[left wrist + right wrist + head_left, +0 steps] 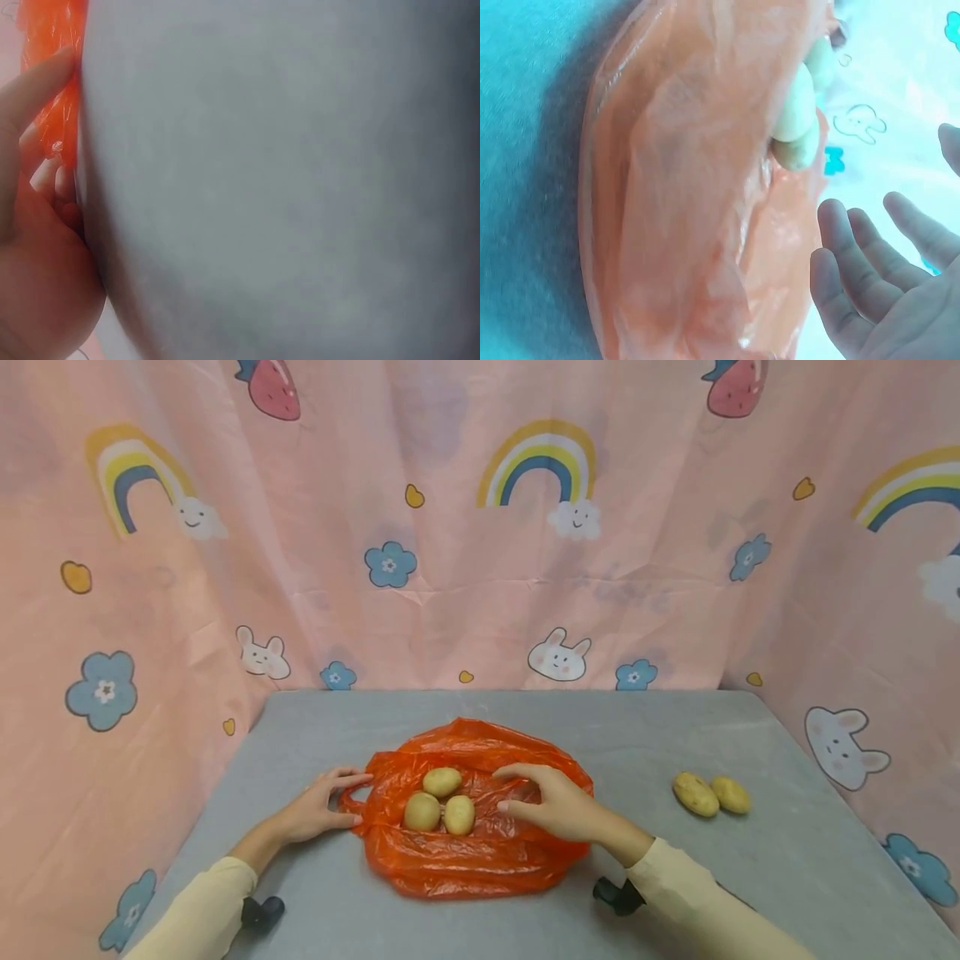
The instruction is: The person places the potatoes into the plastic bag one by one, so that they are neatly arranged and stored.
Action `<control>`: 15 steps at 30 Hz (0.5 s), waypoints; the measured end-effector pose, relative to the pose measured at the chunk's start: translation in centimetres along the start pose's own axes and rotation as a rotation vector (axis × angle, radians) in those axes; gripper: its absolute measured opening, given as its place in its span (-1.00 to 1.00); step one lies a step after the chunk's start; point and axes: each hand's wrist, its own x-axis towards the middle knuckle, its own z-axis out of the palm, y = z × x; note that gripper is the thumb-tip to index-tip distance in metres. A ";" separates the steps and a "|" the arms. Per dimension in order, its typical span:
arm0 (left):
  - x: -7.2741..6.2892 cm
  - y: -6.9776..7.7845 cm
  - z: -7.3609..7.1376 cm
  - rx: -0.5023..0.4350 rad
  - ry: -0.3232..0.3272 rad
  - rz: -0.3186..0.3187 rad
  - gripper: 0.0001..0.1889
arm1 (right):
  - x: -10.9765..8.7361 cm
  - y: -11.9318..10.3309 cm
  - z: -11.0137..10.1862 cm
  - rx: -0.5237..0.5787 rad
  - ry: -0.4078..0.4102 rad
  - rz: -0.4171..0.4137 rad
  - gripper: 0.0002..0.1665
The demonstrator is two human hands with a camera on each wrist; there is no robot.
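Three potatoes (460,815) nestle in a hollow of the shiny, crinkled red bag (465,867) between the tabletop's (630,735) side edges, probably because its slack folds cradle them. We see the left hand (307,812) touching its left end, likely steadying it; whether it pinches, we cannot tell. The right hand (561,806) spreads wide, holding nothing. Two more yellowish potatoes (695,794) lie towards the right edge.

The person leans both arms (252,848) forward, pale sleeves (197,906) stopping short of bare wrists (622,841), and they angle inward towards each other. The left hand (315,810) curves, its thumb and forefinger parted. Opposite, the right hand (553,802) reaches across with fingers gently bent and spread, thumb well apart, grasping nothing.
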 end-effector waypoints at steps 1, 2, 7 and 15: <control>0.0 0.0 0.0 -0.003 -0.002 0.001 -0.31 | -0.1 0.0 -0.2 -0.001 0.004 -0.005 -0.43; 0.0 0.1 0.0 -0.005 -0.004 0.001 -0.31 | -0.3 0.0 -0.4 -0.004 0.008 -0.010 -0.44; 0.0 0.1 -0.1 0.003 -0.002 0.017 -0.32 | -0.7 0.0 -1.2 0.009 0.030 -0.042 -0.47; 0.0 -0.1 -0.2 0.009 -0.008 -0.006 -0.31 | -1.6 0.3 -2.7 0.033 0.050 -0.032 -0.47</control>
